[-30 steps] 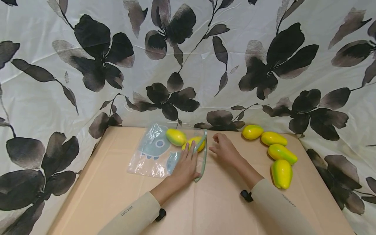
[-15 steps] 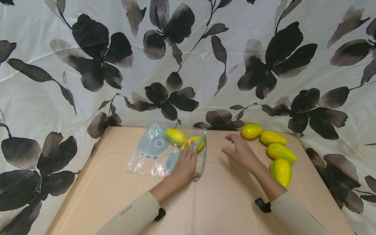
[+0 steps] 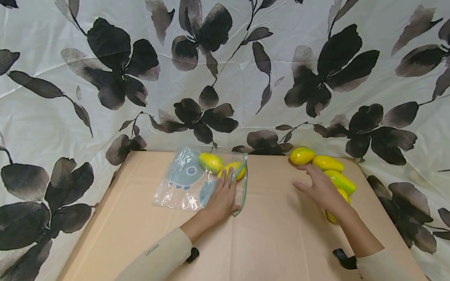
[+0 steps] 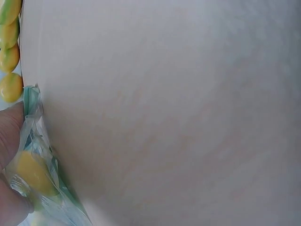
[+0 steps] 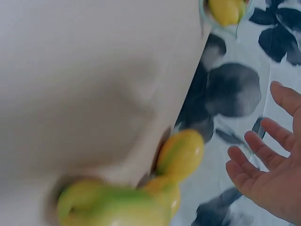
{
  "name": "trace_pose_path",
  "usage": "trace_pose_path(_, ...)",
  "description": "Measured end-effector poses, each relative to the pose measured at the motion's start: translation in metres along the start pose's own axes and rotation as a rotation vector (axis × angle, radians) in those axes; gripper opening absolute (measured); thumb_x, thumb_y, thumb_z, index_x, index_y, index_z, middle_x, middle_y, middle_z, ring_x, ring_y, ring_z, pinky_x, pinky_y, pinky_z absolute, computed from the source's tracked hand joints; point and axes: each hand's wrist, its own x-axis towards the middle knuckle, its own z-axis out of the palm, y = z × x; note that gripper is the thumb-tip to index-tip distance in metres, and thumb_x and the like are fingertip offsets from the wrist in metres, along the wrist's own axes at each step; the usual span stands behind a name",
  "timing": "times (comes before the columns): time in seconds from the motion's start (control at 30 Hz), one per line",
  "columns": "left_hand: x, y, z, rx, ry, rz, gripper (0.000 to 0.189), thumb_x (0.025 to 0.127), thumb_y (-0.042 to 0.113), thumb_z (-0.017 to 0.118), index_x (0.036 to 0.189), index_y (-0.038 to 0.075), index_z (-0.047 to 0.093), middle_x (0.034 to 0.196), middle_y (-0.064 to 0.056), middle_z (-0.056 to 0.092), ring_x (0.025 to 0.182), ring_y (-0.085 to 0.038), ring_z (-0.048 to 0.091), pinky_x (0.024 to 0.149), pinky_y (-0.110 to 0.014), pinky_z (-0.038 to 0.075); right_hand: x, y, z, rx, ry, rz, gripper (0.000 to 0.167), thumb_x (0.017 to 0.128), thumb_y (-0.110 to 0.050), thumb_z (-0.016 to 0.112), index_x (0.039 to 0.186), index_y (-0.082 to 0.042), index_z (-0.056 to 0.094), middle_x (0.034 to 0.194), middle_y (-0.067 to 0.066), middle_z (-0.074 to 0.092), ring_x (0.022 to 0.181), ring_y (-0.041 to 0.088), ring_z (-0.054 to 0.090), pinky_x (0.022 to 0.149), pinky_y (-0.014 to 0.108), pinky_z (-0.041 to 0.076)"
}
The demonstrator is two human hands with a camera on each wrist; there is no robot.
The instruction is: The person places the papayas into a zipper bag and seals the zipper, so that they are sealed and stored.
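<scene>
My left hand lies over the mouth end of a clear plastic zip bag with blue cartoon prints. Plastic shows between two digits of that hand in the left wrist view, where it pinches the bag near the green zip strip. Inside the bag are two yellow-green mangoes. Over on the right, my right hand hovers by a row of several mangoes, thumb and fingers spread. It holds nothing, as the right wrist view shows its fingers apart. It partly hides the nearest mango.
Everything lies on a tan, cardboard-like board. Behind it hangs a white cloth with dark flower prints, which also shows beyond the board's sides. The mango row curves along the board's back right.
My right hand has moved away from the bag mouth, rightward to the row of mangoes, and its fingers have spread. The left hand and the bag stay where they were.
</scene>
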Motion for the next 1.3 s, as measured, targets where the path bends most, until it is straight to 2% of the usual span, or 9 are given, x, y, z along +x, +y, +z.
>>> trace_pose_path(0.2,0.0,0.001,0.0,-0.002,-0.009,-0.004,0.117,0.077,0.049,0.087,0.16,-0.005,0.025,0.172,-0.025,0.002,0.159,-0.045,0.008,0.127,-0.053,0.023,-0.019,0.025,-0.02,-0.027,-0.027,0.102,0.077,0.096,-0.049,0.069,0.148,0.003,0.046,0.149,0.032,0.043,0.136,0.052,0.041,0.108,0.073,0.037)
trace_pose_path(0.37,0.0,0.002,-0.002,-0.007,-0.008,-0.002,0.116,0.077,0.049,0.086,0.16,-0.005,0.025,0.172,-0.025,0.001,0.159,-0.045,0.008,0.127,-0.054,0.023,-0.031,0.048,-0.028,-0.053,-0.015,0.194,0.08,0.096,-0.05,0.069,0.145,0.009,0.044,0.146,0.039,0.038,0.13,0.058,0.04,0.104,0.077,0.037)
trace_pose_path(0.5,-0.001,0.002,-0.004,-0.027,-0.01,-0.002,0.114,0.077,0.048,0.087,0.159,-0.005,0.027,0.172,-0.025,0.001,0.159,-0.046,0.008,0.127,-0.055,0.023,-0.04,0.064,-0.031,-0.06,-0.024,0.26,0.088,0.095,-0.053,0.068,0.144,0.014,0.041,0.143,0.043,0.037,0.126,0.059,0.04,0.103,0.076,0.039)
trace_pose_path(0.73,-0.003,0.003,-0.005,-0.014,-0.022,-0.003,0.114,0.078,0.048,0.086,0.159,-0.005,0.026,0.172,-0.025,0.0,0.159,-0.045,0.006,0.127,-0.054,0.022,-0.056,0.085,-0.025,-0.074,-0.024,0.336,0.097,0.093,-0.048,0.072,0.141,0.027,0.033,0.132,0.05,0.037,0.118,0.062,0.04,0.1,0.075,0.04)
trace_pose_path(1.0,-0.002,0.003,-0.004,-0.011,-0.009,-0.013,0.115,0.076,0.049,0.087,0.159,-0.005,0.027,0.172,-0.024,0.002,0.159,-0.045,0.008,0.126,-0.054,0.023,-0.058,0.092,-0.016,-0.044,-0.08,0.471,0.11,0.093,-0.056,0.069,0.145,0.027,0.018,0.125,0.05,0.034,0.106,0.056,0.044,0.092,0.069,0.047)
trace_pose_path(1.13,-0.002,0.003,-0.003,-0.008,-0.021,-0.02,0.116,0.077,0.05,0.086,0.16,-0.004,0.026,0.172,-0.024,0.001,0.159,-0.045,0.007,0.127,-0.053,0.022,-0.058,0.092,-0.013,-0.022,-0.107,0.498,0.11,0.094,-0.053,0.069,0.145,0.027,0.014,0.121,0.047,0.037,0.102,0.053,0.047,0.088,0.064,0.05)
trace_pose_path(1.3,-0.003,0.003,-0.003,0.005,-0.025,-0.023,0.118,0.077,0.052,0.086,0.161,-0.004,0.024,0.172,-0.023,0.0,0.159,-0.044,0.006,0.127,-0.053,0.022,-0.058,0.091,-0.011,0.02,-0.141,0.516,0.113,0.093,-0.053,0.07,0.146,0.026,0.009,0.123,0.046,0.039,0.103,0.052,0.048,0.088,0.061,0.051)
